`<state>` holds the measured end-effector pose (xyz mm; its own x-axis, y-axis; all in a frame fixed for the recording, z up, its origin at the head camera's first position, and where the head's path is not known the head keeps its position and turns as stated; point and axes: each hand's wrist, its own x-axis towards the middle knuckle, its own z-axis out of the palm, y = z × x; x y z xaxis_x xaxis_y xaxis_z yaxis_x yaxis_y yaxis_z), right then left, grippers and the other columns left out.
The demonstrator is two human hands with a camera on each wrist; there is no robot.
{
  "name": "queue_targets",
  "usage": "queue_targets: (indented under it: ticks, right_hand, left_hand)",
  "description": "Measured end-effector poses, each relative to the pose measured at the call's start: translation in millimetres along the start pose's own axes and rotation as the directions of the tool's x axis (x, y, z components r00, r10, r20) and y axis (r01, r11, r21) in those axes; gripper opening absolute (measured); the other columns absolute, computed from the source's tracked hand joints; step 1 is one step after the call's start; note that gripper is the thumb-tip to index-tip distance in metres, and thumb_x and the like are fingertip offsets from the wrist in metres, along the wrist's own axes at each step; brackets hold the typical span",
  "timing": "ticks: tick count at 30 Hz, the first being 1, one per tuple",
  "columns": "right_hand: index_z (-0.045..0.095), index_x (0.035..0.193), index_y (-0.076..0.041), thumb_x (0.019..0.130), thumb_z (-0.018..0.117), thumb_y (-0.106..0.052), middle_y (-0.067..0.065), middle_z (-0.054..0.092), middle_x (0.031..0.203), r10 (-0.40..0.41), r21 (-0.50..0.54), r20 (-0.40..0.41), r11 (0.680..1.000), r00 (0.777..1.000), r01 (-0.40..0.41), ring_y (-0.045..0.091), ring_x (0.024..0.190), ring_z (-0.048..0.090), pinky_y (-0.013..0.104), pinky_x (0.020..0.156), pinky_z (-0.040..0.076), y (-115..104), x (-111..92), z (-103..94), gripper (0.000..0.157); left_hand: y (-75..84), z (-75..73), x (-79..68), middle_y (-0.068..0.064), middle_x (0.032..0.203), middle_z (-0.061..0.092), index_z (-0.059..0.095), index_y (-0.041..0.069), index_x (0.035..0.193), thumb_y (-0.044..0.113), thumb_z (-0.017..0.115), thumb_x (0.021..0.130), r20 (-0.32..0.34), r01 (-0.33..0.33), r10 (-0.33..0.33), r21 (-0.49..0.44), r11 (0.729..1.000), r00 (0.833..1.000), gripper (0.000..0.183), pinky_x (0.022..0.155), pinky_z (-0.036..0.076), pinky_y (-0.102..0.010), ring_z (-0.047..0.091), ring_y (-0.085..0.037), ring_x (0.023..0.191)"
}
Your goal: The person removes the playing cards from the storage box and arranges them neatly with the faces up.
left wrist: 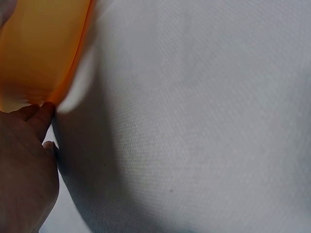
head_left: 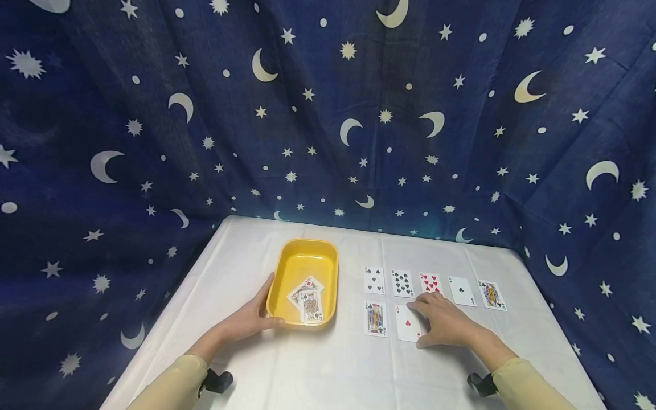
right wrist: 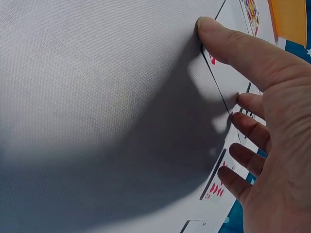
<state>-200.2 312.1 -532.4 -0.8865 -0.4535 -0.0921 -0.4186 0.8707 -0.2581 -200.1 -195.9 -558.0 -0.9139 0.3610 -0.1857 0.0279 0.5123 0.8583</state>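
Observation:
A yellow plastic tray (head_left: 302,250) stands left of centre on the table, with face cards (head_left: 310,306) overlapping inside it. My left hand (head_left: 251,313) grips the tray's near left corner, thumb along the near rim and fingers against the left side. Thumb and fingertips of my right hand (head_left: 445,320) are at opposite corners of the right side of the ace of hearts (head_left: 407,323), which lies face up. Beside that card is a jack (head_left: 376,319). In the right wrist view, the thumb (right wrist: 223,39) meets one corner of the ace.
Behind the ace, a row holds two spade cards (head_left: 374,280) (head_left: 402,283), a red heart card (head_left: 429,281) partly covered by my right fingers, an ace of clubs (head_left: 462,290) and a face card (head_left: 492,295). A white cloth covers the table (head_left: 338,376). Dark blue curtains (head_left: 318,114) surround it.

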Motion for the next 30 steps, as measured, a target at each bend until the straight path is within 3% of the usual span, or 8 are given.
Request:
queue_targets:
  ticks: [10,17,30]
  right_hand:
    - [0.064,0.138,-0.011,0.067,0.091,-0.051,0.008,0.058,0.134,-0.062,-0.002,-0.076,0.998,0.995,0.062,0.033,0.126,0.05,0.057,0.109,0.041,-2.9,5.3,-8.9,0.086]
    - [0.062,0.142,-0.013,0.081,0.085,-0.046,0.006,0.057,0.141,-0.108,0.03,-0.174,0.993,0.979,0.115,0.032,0.134,0.047,0.059,0.109,0.041,-28.4,22.5,-21.5,0.073]
    - [0.051,0.152,-0.023,0.091,0.075,-0.048,-0.006,0.047,0.153,-0.205,0.053,-0.077,0.976,0.976,0.21,0.018,0.143,0.038,0.045,0.116,0.038,-100.2,74.2,-34.4,0.07]
  left_hand:
    - [-2.1,-0.4,0.8,0.005,0.172,-0.005,-0.006,0.034,0.165,0.048,0.084,0.082,0.0,-0.01,0.01,0.007,1.0,1.0,0.123,0.123,0.007,-0.059,0.001,-0.024,0.156]
    - [0.6,-1.3,-0.7,0.006,0.172,-0.004,-0.006,0.035,0.165,0.048,0.083,0.083,0.004,0.0,0.0,0.011,1.0,1.0,0.122,0.123,0.007,-0.058,0.002,-0.024,0.156]
    - [1.0,-1.3,-1.4,0.005,0.172,-0.003,-0.006,0.035,0.164,0.048,0.083,0.083,-0.001,-0.002,0.002,0.02,1.0,1.0,0.122,0.123,0.009,-0.059,0.003,-0.025,0.156]
